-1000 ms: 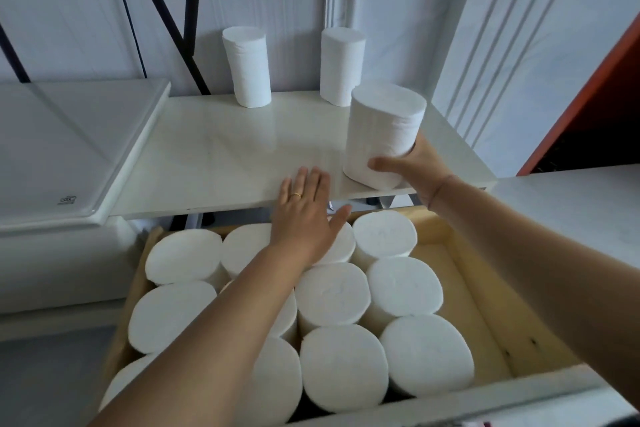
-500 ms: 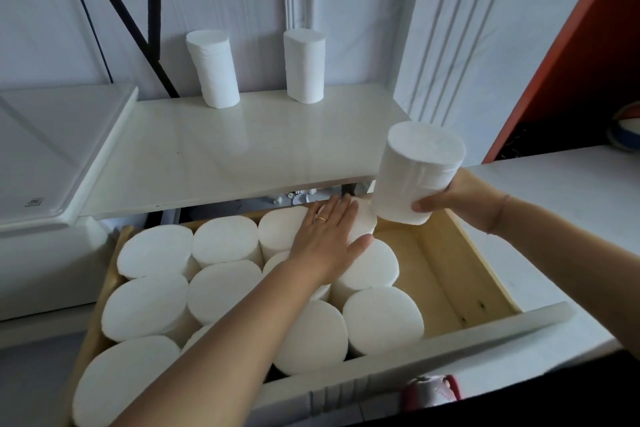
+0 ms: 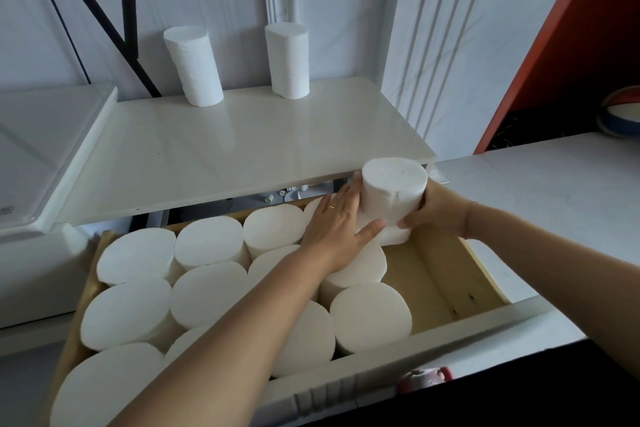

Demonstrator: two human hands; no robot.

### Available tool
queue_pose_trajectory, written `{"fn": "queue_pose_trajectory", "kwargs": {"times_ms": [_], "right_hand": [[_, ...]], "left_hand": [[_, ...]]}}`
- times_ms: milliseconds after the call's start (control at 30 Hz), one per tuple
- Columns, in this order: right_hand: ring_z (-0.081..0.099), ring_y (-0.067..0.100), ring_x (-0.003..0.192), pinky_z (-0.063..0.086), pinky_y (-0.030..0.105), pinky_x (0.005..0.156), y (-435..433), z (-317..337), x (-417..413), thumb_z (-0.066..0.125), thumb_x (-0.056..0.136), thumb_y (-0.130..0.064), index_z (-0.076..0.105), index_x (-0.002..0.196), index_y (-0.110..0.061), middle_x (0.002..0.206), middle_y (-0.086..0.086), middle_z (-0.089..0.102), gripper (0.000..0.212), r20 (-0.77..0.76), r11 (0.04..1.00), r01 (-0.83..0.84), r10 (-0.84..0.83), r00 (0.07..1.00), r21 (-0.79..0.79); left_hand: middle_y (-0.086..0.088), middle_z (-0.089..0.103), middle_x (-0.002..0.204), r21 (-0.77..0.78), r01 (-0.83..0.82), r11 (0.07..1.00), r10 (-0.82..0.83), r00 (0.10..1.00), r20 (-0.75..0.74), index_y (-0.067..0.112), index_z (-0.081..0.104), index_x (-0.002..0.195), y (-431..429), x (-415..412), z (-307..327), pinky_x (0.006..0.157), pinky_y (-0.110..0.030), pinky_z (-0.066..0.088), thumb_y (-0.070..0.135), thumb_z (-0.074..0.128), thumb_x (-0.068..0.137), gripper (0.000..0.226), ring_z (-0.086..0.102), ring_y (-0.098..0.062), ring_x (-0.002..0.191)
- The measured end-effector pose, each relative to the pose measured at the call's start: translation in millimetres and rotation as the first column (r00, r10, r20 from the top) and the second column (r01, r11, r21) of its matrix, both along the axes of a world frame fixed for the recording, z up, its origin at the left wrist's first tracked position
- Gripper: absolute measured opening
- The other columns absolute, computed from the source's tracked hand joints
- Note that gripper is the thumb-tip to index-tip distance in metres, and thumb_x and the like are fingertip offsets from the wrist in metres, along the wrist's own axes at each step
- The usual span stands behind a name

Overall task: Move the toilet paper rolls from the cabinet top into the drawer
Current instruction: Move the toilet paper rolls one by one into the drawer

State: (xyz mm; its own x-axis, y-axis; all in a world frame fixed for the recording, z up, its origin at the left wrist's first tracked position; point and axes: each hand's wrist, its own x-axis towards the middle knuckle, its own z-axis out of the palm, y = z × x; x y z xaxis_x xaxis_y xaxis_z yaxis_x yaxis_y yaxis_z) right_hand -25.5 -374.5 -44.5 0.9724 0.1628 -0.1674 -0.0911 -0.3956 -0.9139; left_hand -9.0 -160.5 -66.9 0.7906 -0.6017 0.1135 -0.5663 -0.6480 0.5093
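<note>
A white toilet paper roll [image 3: 393, 191] stands upright at the back right of the open wooden drawer [image 3: 446, 274], partly lowered in. My right hand [image 3: 434, 210] grips it from the right. My left hand [image 3: 337, 229] presses flat against its left side, fingers spread, resting over the packed rolls [image 3: 207, 291] that fill most of the drawer. Two more rolls stand on the cabinet top [image 3: 242, 149] by the wall, one at the left [image 3: 194, 66] and one at the right [image 3: 287, 61].
A bare strip of drawer floor lies along the right wall. The cabinet top overhangs the drawer's back. A white raised surface [image 3: 38, 149] sits to the left, a white counter [image 3: 554, 191] to the right, an orange panel [image 3: 561, 45] beyond it. A pink object [image 3: 424, 380] lies below the drawer front.
My right hand carried the roll off the cabinet top and down into the drawer's back right corner. My left hand slid right across the packed rolls and now touches the held roll.
</note>
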Motion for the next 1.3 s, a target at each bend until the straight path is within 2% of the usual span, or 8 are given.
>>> {"fn": "queue_pose_trajectory", "kwargs": {"times_ms": [100,233,333,533,733,1067,1200,1300], "right_hand": [[0.062,0.009,0.111,0.054,0.018,0.08,4,1,-2,0.073,0.078,0.002,0.05,0.12,-0.028,0.108,-0.016,0.07,0.057,-0.011,0.989,0.038,-0.037,0.999,0.144],[0.049,0.027,0.13,0.041,0.044,0.106,11,-5,-2,0.049,0.091,-0.041,0.039,0.141,-0.013,0.14,0.009,0.053,0.058,-0.122,0.9,0.175,-0.137,0.983,0.4],[0.053,0.028,0.125,0.044,0.044,0.104,12,-6,0,0.045,0.097,-0.029,0.039,0.139,-0.012,0.139,0.014,0.051,0.046,-0.144,0.882,0.231,-0.187,0.972,0.41],[0.055,0.028,0.116,0.048,0.041,0.098,9,-13,0,0.05,0.095,-0.007,0.035,0.141,-0.008,0.13,0.014,0.053,0.048,-0.183,0.874,0.232,-0.168,0.969,0.427],[0.053,0.037,0.117,0.045,0.05,0.103,12,-22,3,0.057,0.089,0.005,0.041,0.136,0.003,0.127,0.022,0.053,0.05,-0.179,0.908,0.305,-0.262,0.948,0.288],[0.053,0.036,0.119,0.046,0.05,0.102,12,-26,4,0.069,0.083,-0.005,0.048,0.129,-0.005,0.13,0.019,0.052,0.051,-0.129,0.923,0.358,-0.341,0.931,0.143],[0.054,0.024,0.113,0.047,0.039,0.101,17,-22,2,0.071,0.083,-0.016,0.05,0.128,-0.015,0.124,0.001,0.052,0.049,0.05,0.933,0.334,-0.331,0.942,-0.136],[0.054,0.021,0.114,0.045,0.035,0.1,21,-15,-1,0.073,0.081,-0.014,0.052,0.125,-0.015,0.122,-0.001,0.055,0.049,0.149,0.907,0.341,-0.313,0.938,-0.248]], "left_hand": [[0.0,0.005,0.159,0.032,-0.004,0.999,0.004,1.0,0.002,0.017,-0.013,0.148,-3,1,-1,0.117,-0.03,-0.003,0.053,0.03,0.095,0.078,0.005,-0.01,0.145],[0.0,0.009,0.159,0.006,-0.054,0.999,0.054,0.998,-0.025,0.019,-0.01,0.149,-7,1,-2,0.111,-0.025,-0.006,0.055,0.031,0.095,0.077,0.006,-0.014,0.143],[0.0,0.018,0.157,-0.092,-0.104,0.99,0.1,0.994,-0.05,0.02,0.0,0.15,-13,3,-2,0.112,-0.029,0.004,0.057,0.038,0.092,0.079,0.016,-0.018,0.14],[0.001,0.043,0.145,-0.141,-0.136,0.981,0.138,0.99,0.006,0.022,0.024,0.146,-20,11,-8,0.112,-0.034,0.012,0.056,0.057,0.083,0.078,0.03,-0.021,0.133],[0.0,0.05,0.137,-0.118,-0.109,0.987,0.119,0.99,0.076,0.022,0.039,0.137,-23,16,-14,0.113,-0.031,0.006,0.051,0.07,0.074,0.076,0.038,-0.016,0.13],[-0.002,0.043,0.145,-0.056,-0.069,0.996,0.075,0.993,0.096,0.021,0.037,0.14,-20,16,-14,0.115,-0.033,0.003,0.053,0.059,0.083,0.069,0.024,-0.016,0.141],[0.001,0.023,0.156,0.149,-0.023,0.989,-0.002,0.986,0.164,0.02,0.021,0.147,-11,16,-13,0.115,-0.034,-0.003,0.055,0.036,0.093,0.066,0.009,-0.014,0.145],[0.004,0.006,0.159,0.261,-0.024,0.965,-0.027,0.981,0.191,0.022,0.011,0.15,4,18,-13,0.113,-0.033,-0.009,0.056,0.024,0.095,0.065,-0.001,-0.011,0.145]]}}
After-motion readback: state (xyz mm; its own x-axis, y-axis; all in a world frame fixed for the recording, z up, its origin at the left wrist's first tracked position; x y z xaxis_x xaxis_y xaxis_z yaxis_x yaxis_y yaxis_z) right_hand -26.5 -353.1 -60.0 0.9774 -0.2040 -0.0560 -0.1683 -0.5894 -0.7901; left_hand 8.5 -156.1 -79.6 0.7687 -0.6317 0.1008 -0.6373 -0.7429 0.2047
